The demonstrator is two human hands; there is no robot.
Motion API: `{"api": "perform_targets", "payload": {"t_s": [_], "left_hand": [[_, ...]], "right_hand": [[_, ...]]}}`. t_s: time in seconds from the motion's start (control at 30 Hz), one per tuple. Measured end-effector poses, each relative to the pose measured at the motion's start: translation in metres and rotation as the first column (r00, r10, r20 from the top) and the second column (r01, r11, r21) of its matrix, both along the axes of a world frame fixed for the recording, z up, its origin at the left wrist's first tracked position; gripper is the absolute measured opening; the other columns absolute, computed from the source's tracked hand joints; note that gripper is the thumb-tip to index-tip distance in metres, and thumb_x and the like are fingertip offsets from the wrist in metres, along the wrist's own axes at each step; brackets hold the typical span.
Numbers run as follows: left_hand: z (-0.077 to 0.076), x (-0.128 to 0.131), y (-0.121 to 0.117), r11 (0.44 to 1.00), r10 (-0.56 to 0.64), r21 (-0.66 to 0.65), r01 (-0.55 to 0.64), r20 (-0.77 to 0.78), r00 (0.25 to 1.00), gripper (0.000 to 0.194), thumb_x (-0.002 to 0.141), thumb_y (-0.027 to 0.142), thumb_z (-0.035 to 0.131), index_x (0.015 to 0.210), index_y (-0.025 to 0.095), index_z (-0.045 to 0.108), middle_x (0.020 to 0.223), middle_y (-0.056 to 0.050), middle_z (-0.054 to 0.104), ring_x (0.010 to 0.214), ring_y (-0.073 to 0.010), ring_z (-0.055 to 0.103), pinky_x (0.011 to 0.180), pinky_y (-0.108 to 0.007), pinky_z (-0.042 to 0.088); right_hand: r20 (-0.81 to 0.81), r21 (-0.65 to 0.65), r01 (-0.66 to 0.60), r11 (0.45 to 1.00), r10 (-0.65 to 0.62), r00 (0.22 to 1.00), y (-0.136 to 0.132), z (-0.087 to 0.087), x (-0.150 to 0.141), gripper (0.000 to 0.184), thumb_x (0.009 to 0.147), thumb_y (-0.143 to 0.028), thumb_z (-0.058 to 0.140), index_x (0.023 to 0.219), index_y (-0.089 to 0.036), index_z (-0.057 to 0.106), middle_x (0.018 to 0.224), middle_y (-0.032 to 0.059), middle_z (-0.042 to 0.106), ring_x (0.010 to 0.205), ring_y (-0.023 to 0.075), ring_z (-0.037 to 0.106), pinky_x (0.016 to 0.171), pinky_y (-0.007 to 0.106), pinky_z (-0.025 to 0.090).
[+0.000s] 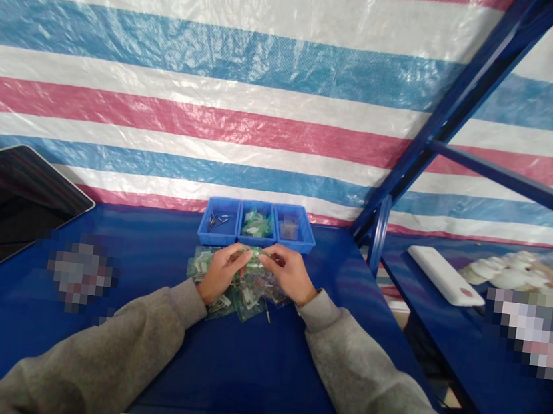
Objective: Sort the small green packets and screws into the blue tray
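Observation:
Just in front of the blue bins, both hands pinch a small clear green-tinted plastic bag (pixel 254 255). My left hand (pixel 221 273) closes on its left side, and my right hand (pixel 293 275) on its right; what the bag contains is too small to make out. Beneath and around the hands lies a pile of similar bags (pixel 250 303) with white and metal pieces inside. Of the three joined bins behind, the left bin (pixel 217 239) holds a few thin metal pieces. Green bags fill the middle bin (pixel 255 240), and clear bags lie in the right bin (pixel 304 246).
A dark-screened panel (pixel 9 208) stands at the left of the blue table (pixel 245 378). Blue metal posts (pixel 379 233) rise at the right. Beyond them, a second table carries a white oblong device (pixel 444 274) and bagged white items (pixel 505 270). A striped tarp (pixel 195 89) hangs behind.

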State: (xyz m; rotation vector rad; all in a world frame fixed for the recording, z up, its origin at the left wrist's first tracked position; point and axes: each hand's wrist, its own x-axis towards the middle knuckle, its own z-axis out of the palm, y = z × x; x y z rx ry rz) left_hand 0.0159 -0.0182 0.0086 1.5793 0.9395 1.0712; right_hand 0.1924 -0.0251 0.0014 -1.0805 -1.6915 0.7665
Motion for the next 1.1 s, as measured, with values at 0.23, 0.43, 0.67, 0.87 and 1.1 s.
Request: {"api": "perform_targets", "payload": {"t_s": [0.23,0.43,0.67,0.87,1.1], "left_hand": [[-0.0072,-0.0006,0.0029,0.99,0.135,0.03,-0.135,-0.003,0.991,0.026,0.078,0.038,0.061,0.069,0.014,0.058,0.06,0.003,0.055,0.055,-0.0105,0.051,0.054,-0.021,0.043],[-0.0064,-0.0005,0.0019,0.988,0.151,0.018,-0.151,0.008,0.989,0.029,0.079,0.041,0.06,0.068,0.014,0.055,0.06,0.004,0.053,0.056,-0.0097,0.048,0.054,-0.02,0.041],[-0.0053,-0.0017,0.0013,0.988,0.127,0.097,-0.124,-0.025,0.992,0.032,0.081,0.038,0.058,0.06,0.015,0.049,0.055,0.005,0.047,0.053,-0.0084,0.044,0.054,-0.02,0.038],[-0.0037,0.0,0.0002,0.998,0.055,0.025,-0.055,0.007,0.998,0.025,0.081,0.039,0.058,0.076,0.015,0.058,0.067,0.002,0.055,0.058,-0.0107,0.05,0.053,-0.021,0.043],[-0.0059,-0.0002,0.0018,0.995,0.086,0.048,-0.089,0.059,0.995,0.023,0.08,0.037,0.06,0.081,0.014,0.061,0.069,0.001,0.057,0.058,-0.0106,0.051,0.053,-0.021,0.043]], "right_hand": [[0.07,-0.023,-0.026,0.999,0.028,0.997,-0.0003,-0.0015,-0.0028,0.024,0.08,-0.039,0.061,0.073,-0.016,0.062,0.062,-0.0013,0.055,0.058,0.0117,0.048,0.054,0.023,0.036],[0.011,-0.016,0.007,1.0,-0.007,1.0,0.0007,-0.0049,-0.0032,0.025,0.083,-0.038,0.057,0.07,-0.017,0.058,0.062,-0.002,0.052,0.059,0.0117,0.047,0.056,0.023,0.037],[-0.029,0.033,0.001,0.999,0.0,1.0,0.001,-0.0014,-0.0015,0.025,0.085,-0.04,0.055,0.079,-0.017,0.062,0.074,0.0017,0.059,0.068,0.0145,0.052,0.062,0.025,0.041],[0.045,0.081,0.041,0.996,-0.045,0.998,0.0019,-0.0006,0.0,0.026,0.086,-0.038,0.053,0.072,-0.017,0.058,0.068,0.0008,0.055,0.065,0.014,0.05,0.062,0.025,0.04],[0.01,0.023,0.002,1.0,-0.002,1.0,-0.0004,0.0001,-0.0005,0.022,0.083,-0.039,0.057,0.08,-0.017,0.062,0.071,0.0006,0.056,0.065,0.0137,0.05,0.059,0.024,0.039]]}}
